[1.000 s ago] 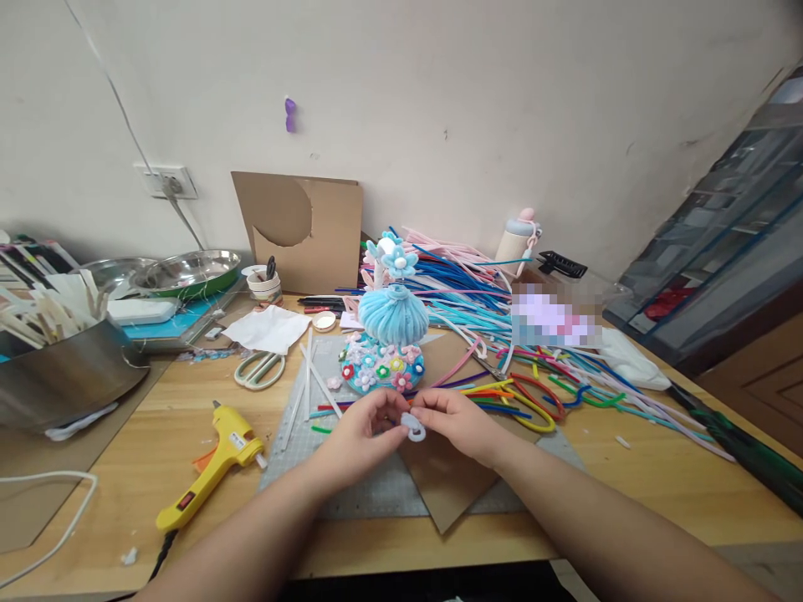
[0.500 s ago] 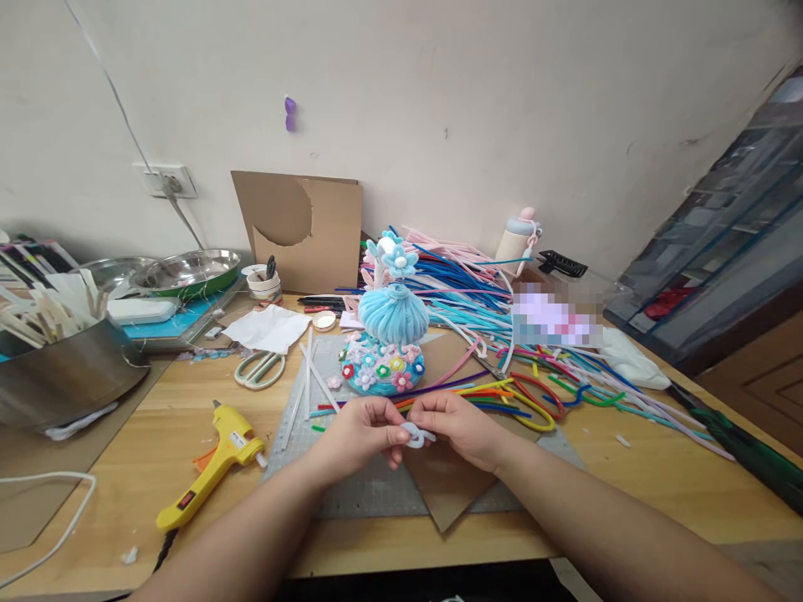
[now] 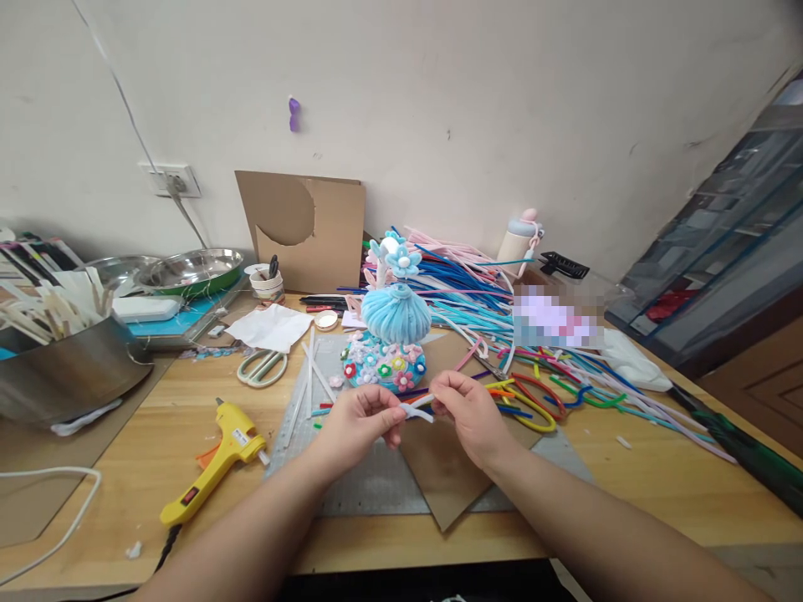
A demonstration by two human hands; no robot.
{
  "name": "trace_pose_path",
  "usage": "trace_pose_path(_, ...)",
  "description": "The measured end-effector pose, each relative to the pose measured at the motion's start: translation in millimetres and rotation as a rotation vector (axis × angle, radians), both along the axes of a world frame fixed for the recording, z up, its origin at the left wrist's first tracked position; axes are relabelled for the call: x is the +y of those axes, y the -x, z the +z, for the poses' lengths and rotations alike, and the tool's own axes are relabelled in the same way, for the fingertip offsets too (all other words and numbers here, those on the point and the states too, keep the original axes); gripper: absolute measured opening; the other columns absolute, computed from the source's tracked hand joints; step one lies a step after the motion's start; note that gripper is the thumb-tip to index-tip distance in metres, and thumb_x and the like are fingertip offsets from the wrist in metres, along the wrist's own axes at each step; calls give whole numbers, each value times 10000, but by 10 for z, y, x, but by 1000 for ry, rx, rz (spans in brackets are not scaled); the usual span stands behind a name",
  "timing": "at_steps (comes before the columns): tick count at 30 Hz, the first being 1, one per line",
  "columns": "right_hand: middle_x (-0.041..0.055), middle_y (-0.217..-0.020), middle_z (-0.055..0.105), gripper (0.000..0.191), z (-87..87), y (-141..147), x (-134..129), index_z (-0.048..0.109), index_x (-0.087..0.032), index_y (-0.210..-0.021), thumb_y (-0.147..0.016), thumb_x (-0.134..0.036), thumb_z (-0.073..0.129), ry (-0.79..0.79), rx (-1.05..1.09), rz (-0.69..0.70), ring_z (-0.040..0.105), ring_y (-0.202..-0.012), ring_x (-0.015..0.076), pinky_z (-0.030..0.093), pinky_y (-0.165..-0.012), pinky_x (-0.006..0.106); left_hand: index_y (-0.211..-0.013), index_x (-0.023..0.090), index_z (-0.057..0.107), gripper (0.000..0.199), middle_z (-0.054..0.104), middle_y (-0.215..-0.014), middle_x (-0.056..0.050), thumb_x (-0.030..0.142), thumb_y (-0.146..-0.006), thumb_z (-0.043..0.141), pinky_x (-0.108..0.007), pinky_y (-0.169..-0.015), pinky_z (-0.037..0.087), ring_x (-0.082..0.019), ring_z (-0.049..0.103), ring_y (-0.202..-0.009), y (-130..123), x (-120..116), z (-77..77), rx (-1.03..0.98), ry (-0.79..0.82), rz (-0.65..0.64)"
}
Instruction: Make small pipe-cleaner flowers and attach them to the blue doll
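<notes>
Head camera view: two hands are meeting above a grey gridded cutting mat [image 3: 370, 477] on a pale wooden counter [image 3: 690, 481]. The left hand [image 3: 360, 422] is pinching a short, fuzzy white pipe-cleaner piece [image 3: 416, 412] between thumb and fingers; the right hand [image 3: 473, 418] is closing its fingertips on one end, while another end is projecting free toward four o'clock. The piece is hanging between both hands, over a brown cardboard sheet [image 3: 445, 485]. Clock positions are referring to this piece. Between eleven and twelve, a light-blue, pleated, dome-shaped ornament [image 3: 396, 313] is standing above a round blue base covered in multicoloured fuzzy flowers [image 3: 386, 366]. Toward one, a heap of pink, blue and white pipe cleaners [image 3: 464, 276] is spreading. Between eight and nine, a yellow glue gun [image 3: 217, 464] is lying on its side; between nine and ten, pale-handled scissors [image 3: 268, 365] are resting partly beneath a white tissue [image 3: 269, 326].
</notes>
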State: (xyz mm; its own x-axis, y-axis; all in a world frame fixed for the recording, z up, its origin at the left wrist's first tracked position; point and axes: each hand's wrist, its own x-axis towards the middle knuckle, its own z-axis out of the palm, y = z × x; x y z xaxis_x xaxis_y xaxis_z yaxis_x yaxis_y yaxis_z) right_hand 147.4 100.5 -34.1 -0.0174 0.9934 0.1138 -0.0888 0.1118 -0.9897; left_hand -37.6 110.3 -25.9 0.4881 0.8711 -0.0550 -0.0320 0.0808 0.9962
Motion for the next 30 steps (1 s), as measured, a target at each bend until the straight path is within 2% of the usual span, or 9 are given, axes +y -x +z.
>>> trace_pose_path(2,-37,-563,440,218,18,-31,7,487,-166,-590,-774,-269,542,-17,-94,125,394,-551,101,309,-542,236,-763,123,567,217,595,-545,22,318,-759,664,-205,-529,425,-87,549,-495,8,-15,12,50,-39,-40)
trace_pose_path(6,-14,-605,506,245,50,-83,-2,542,-155,-696,-829,-356,498,23,-244,440,451,-562,113,335,-541,239,-797,136,561,165,582,-627,15,292,-800,613,-218,-569,418,-99,544,-575,11,-39,44,144,-145,-114)
trace_pose_path(9,-14,-570,498,304,50,-81,-28,539,-150,-665,-841,-395,497,44,-324,539,442,-524,104,325,-513,231,-880,151,563,159,606,-761,-13,295,-819,588,-234,-613,425,-121,552,-674,16,-48,63,228,-266,-143)
trace_pose_path(13,-14,-544,490,336,40,-59,-33,532,-149,-633,-809,-434,507,133,-259,588,436,-493,99,344,-489,225,-984,172,566,243,610,-884,-36,339,-812,605,-251,-665,424,-146,545,-759,29,-53,83,388,-451,-133)
trace_pose_path(19,-20,-527,486,302,6,-32,-12,555,-146,-639,-764,-419,524,218,-250,589,444,-483,95,355,-474,214,-841,164,608,300,626,-794,-35,444,-862,503,-245,-643,402,-155,550,-721,20,-53,78,611,-622,-231)
trace_pose_path(23,-22,-517,488,254,16,-14,-17,552,-150,-612,-742,-366,513,247,-263,564,451,-483,94,357,-474,212,-857,160,635,380,645,-808,-47,470,-896,419,-242,-659,406,-160,568,-733,14,-53,49,645,-636,-302)
trace_pose_path(27,-36,-502,487,206,47,-7,-12,538,-156,-608,-713,-333,529,242,-236,489,428,-458,81,325,-463,204,-866,166,627,291,646,-815,-36,398,-900,454,-231,-644,394,-154,571,-739,20,-49,33,652,-688,-286)
trace_pose_path(30,-46,-477,473,186,47,11,-22,527,-158,-592,-694,-313,543,237,-183,451,406,-436,75,299,-451,204,-798,163,629,277,634,-738,-22,341,-910,449,-223,-615,377,-139,557,-687,21,-58,42,625,-754,-298)
